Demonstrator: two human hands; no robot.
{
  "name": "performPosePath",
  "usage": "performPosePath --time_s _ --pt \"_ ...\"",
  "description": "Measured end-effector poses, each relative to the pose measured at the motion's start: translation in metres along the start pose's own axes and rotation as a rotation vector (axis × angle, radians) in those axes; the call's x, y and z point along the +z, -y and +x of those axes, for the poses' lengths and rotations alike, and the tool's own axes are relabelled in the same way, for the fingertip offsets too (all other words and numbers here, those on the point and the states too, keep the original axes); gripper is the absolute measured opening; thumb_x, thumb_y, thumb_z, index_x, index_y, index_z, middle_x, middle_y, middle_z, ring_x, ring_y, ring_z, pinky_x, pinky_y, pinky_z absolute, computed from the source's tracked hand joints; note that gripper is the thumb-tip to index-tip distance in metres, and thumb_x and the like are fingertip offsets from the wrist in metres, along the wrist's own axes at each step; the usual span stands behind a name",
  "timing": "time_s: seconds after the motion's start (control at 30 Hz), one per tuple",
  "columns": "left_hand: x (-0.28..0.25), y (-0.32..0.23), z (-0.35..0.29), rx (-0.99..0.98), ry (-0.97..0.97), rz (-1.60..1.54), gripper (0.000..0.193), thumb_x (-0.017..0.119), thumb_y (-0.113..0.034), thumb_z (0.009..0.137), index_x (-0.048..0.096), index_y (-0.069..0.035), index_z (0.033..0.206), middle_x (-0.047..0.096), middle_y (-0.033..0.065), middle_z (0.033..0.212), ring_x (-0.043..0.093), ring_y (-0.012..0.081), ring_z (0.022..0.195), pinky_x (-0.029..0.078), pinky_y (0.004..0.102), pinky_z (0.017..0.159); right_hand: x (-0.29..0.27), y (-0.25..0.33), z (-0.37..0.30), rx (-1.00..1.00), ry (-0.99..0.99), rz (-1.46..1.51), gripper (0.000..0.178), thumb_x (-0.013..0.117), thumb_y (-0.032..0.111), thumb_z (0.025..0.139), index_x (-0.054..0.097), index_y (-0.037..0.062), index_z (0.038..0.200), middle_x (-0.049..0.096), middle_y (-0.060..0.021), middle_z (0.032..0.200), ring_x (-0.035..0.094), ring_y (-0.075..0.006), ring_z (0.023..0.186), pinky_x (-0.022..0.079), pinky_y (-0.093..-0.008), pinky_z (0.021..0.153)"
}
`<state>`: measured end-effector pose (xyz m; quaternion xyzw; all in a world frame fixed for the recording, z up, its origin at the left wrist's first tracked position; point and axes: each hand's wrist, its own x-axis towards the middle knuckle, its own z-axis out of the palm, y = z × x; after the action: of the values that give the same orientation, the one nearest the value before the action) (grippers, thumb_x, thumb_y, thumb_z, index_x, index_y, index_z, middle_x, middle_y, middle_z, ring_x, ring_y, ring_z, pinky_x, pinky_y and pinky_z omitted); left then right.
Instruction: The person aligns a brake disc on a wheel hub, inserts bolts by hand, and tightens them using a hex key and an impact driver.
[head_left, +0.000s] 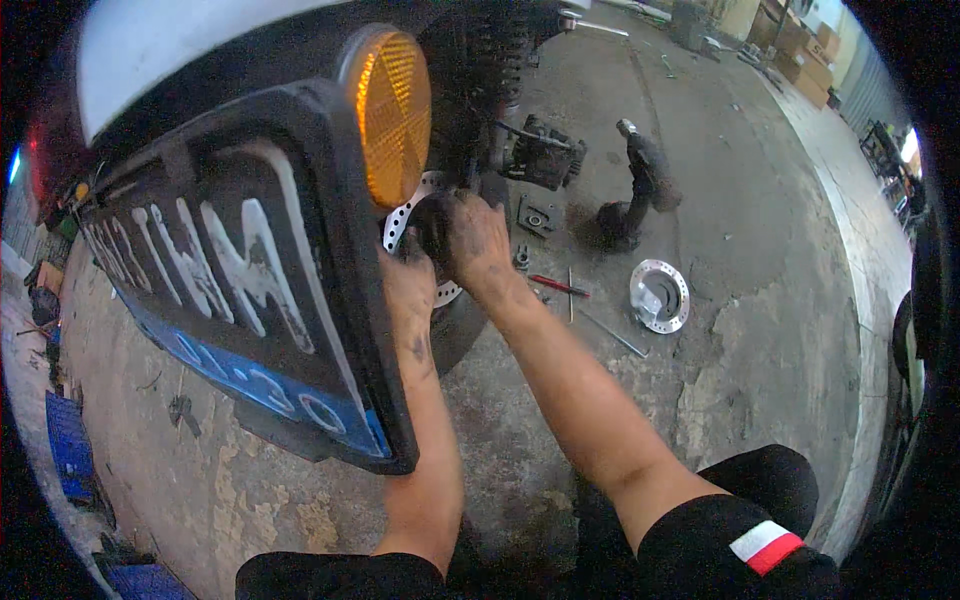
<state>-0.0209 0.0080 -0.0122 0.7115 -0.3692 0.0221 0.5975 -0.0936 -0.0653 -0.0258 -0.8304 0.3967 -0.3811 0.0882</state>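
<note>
A concrete floor (760,340) extends beneath the scene, bearing the rear of a two-wheeled vehicle (120,50) at the left. Its black registration plate (230,260) and an orange reflector (393,120) project toward the near side. At the far right stand cardboard boxes (805,70), whose contents cannot be seen. A dark wheel (468,335) lies partly hidden behind the person's forearms. The forearms rise from the near edge and converge at the wheel, the right more extended and slanting leftward, the left nearly upright and partly covered by the plate. The left hand (408,282) and the right hand (476,238) are close together in front of a perforated metal disc (397,226) at the wheel. The fingers of both hands bend inward toward its centre, dark and blurred; whether they grip anything cannot be told. To the right, on the floor, lie a dark angular part (640,180), a ribbed black metal unit (542,155), a second perforated disc (676,290), a thin rod (614,332) and a red-and-black tool (558,286).
</note>
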Motion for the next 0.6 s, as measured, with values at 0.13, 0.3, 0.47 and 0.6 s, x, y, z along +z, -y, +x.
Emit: performPosePath --time_s 0.13,0.3,0.47,0.6 --pt "-0.004 0.010 0.004 0.163 -0.066 0.171 0.048 0.068 -0.011 0.080 0.051 0.007 0.121 0.057 0.0255 0.120 0.054 0.0377 0.114 0.040 0.0421 0.099 0.001 0.005 0.000 0.043 0.073 -0.005 0.027 0.056 0.026 0.082 0.064 0.0084 0.100 0.063 -0.0171 0.100 0.058 -0.0370 0.097 0.040 -0.0570 0.087" --pt "-0.009 -0.026 0.011 -0.140 0.075 0.064 0.050 0.071 -0.012 0.078 0.052 0.005 0.121 0.058 0.0251 0.119 0.056 0.0362 0.112 0.042 0.0417 0.098 0.006 -0.005 0.002 0.048 0.090 0.136 0.025 0.048 0.021 0.083 0.064 0.0026 0.086 0.063 -0.0207 0.088 0.059 -0.0390 0.087 0.044 -0.0531 0.077" --pt "-0.010 0.000 0.022 -0.002 0.032 0.162 0.048 0.073 -0.015 0.077 0.055 0.003 0.118 0.060 0.0249 0.116 0.058 0.0349 0.109 0.043 0.0417 0.095 0.019 -0.004 0.000 0.047 -0.040 0.249 0.020 0.063 0.023 0.080 0.069 0.0095 0.093 0.065 -0.0197 0.088 0.061 -0.0399 0.084 0.050 -0.0457 0.073" --pt "-0.004 -0.013 0.017 -0.156 0.122 0.025 0.046 0.075 -0.019 0.076 0.058 0.003 0.113 0.062 0.0230 0.112 0.060 0.0340 0.105 0.045 0.0413 0.092 0.019 -0.016 -0.002 0.060 -0.122 0.175 0.018 0.063 0.022 0.080 0.069 0.0100 0.091 0.066 -0.0190 0.086 0.062 -0.0400 0.082 0.050 -0.0460 0.072"
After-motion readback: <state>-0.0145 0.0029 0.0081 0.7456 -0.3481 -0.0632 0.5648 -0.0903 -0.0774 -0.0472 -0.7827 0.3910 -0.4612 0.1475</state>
